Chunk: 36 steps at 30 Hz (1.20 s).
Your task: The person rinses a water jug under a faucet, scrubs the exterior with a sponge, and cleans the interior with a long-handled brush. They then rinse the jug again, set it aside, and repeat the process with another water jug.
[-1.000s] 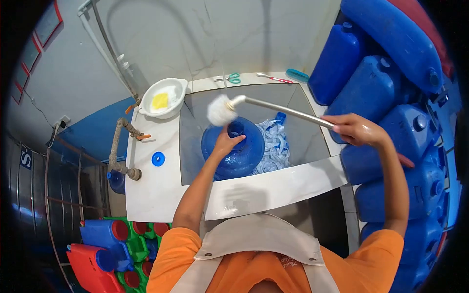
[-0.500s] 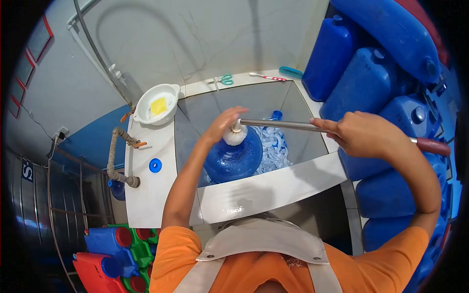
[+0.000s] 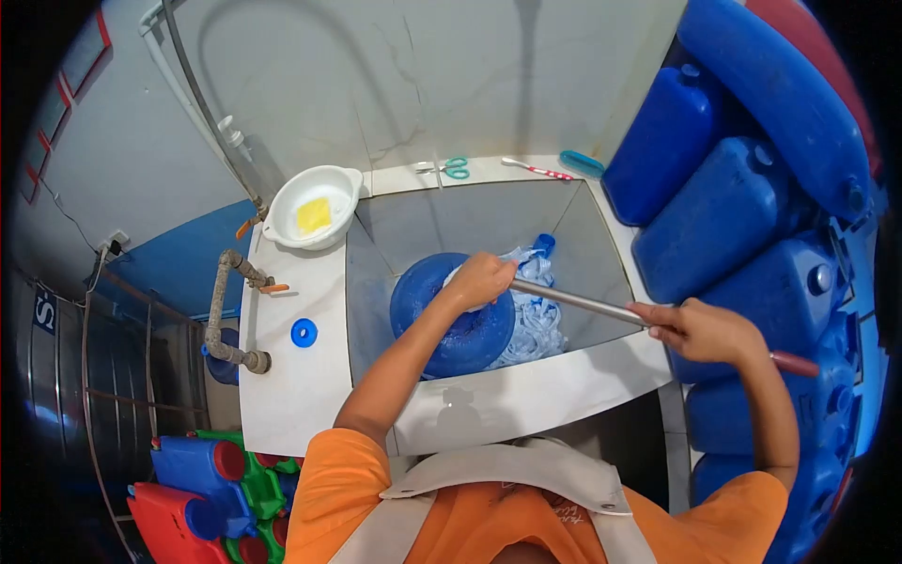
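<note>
A long-handled brush (image 3: pixel 587 302) with a metal rod and a reddish-brown grip slants across the sink. My left hand (image 3: pixel 482 282) is closed at its far end, over the round blue water jug (image 3: pixel 427 301). The hand covers most of the white bristle head. My right hand (image 3: pixel 700 331) is closed around the rod near the grip, over the sink's right rim. The jug rests in the grey sink (image 3: pixel 601 254), beside a heap of bluish-white strips (image 3: pixel 536 324). Its neck is hidden.
Blue jerrycans (image 3: pixel 709 207) are stacked along the right. A white basin (image 3: pixel 310 230) with a yellow sponge, a blue cap (image 3: pixel 303 333) and a pipe with taps (image 3: pixel 218 301) stand left. Scissors (image 3: pixel 454 169), a toothbrush (image 3: pixel 537 169) and a teal brush (image 3: pixel 582 164) lie on the back ledge.
My left hand has come down and right, closing over the brush end and covering its bristles. My right hand has moved lower, so the rod now slopes down to the right. The view has shifted slightly.
</note>
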Each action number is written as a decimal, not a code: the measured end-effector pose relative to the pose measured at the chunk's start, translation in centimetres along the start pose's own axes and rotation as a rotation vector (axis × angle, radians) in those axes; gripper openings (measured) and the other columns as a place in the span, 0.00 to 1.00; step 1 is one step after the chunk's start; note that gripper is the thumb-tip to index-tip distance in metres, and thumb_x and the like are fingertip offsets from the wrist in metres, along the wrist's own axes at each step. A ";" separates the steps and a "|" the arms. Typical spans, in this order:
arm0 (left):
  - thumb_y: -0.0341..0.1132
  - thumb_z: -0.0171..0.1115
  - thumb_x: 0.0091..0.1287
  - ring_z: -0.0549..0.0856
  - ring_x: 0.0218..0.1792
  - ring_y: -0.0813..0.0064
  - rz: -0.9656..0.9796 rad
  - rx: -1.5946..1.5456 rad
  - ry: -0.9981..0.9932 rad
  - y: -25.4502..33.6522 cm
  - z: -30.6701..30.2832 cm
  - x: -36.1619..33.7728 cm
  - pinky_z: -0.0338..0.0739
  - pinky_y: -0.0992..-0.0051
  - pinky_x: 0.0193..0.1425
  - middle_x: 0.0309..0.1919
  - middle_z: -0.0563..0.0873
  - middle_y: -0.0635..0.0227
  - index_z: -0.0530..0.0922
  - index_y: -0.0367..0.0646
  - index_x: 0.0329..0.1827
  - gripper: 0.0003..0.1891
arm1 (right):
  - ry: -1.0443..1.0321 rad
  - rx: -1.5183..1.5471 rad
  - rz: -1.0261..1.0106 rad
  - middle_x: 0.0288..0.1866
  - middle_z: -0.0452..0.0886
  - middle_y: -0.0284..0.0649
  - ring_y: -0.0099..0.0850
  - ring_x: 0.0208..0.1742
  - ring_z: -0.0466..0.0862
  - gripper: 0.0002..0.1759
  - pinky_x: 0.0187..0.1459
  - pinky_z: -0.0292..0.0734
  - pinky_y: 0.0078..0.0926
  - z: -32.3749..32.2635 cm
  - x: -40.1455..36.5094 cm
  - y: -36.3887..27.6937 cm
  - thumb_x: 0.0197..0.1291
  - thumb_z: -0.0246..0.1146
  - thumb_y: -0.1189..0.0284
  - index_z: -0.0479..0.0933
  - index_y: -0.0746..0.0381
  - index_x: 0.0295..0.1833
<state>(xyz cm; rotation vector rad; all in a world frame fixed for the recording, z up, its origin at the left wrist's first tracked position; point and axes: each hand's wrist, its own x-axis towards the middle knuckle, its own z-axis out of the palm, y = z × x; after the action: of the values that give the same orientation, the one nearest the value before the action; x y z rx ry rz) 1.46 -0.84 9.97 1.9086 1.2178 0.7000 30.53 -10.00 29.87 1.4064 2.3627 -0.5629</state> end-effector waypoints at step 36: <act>0.35 0.31 0.73 0.68 0.67 0.67 0.239 0.302 0.398 -4.9 0.2 -1.6 0.31 0.44 0.73 0.52 0.83 0.76 0.83 0.51 0.49 0.24 | -0.164 -0.179 -0.171 0.50 0.81 0.48 0.40 0.41 0.84 0.25 0.47 0.75 0.35 -5.9 7.3 -4.8 0.61 0.52 0.73 0.68 0.56 0.66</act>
<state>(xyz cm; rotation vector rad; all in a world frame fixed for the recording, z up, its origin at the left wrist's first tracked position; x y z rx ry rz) -1.52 -1.04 5.75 2.2622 1.4123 1.1163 22.48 -3.70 32.33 1.0477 2.3488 -0.4768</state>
